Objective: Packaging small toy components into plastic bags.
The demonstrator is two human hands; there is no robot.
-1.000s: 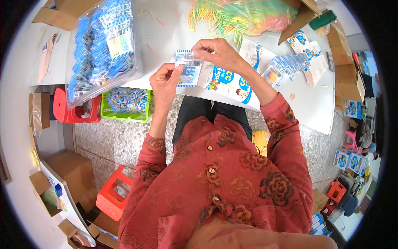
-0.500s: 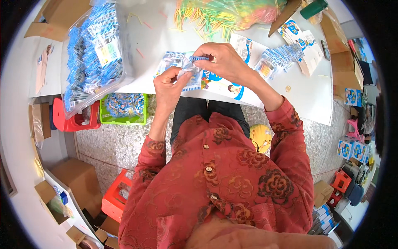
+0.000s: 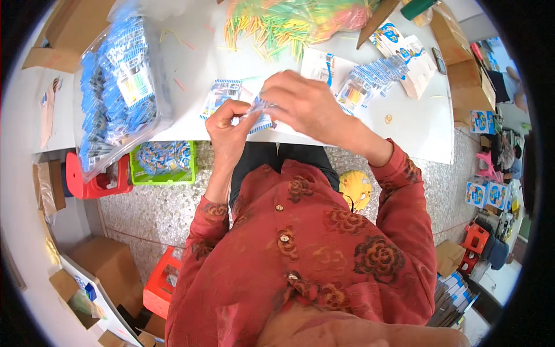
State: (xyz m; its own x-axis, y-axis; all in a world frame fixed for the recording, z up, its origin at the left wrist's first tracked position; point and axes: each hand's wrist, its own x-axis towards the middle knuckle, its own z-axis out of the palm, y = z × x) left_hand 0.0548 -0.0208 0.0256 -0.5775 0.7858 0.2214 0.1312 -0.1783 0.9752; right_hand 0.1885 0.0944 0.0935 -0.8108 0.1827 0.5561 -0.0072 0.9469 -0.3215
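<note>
At the table's near edge, my left hand pinches a small clear plastic packet with blue-striped edges between thumb and forefinger. My right hand is closed at the packet's upper part, its fingers curled and slightly blurred. The back of this hand hides part of the packet. Another blue-and-white packet lies on the table just beyond my left hand. Past my right hand lies a printed white carton. To its right is a fanned row of striped packets.
A clear tub full of packets stands at the table's left. Farther back, a plastic bag spills thin coloured sticks. More printed cartons lie at right. Below the table edge sit a green basket and a red stool.
My right hand has rolled over at the packet, so its back now covers the fingertips and the carton under it. My left hand keeps its pinch. The whole view has shifted slightly.
</note>
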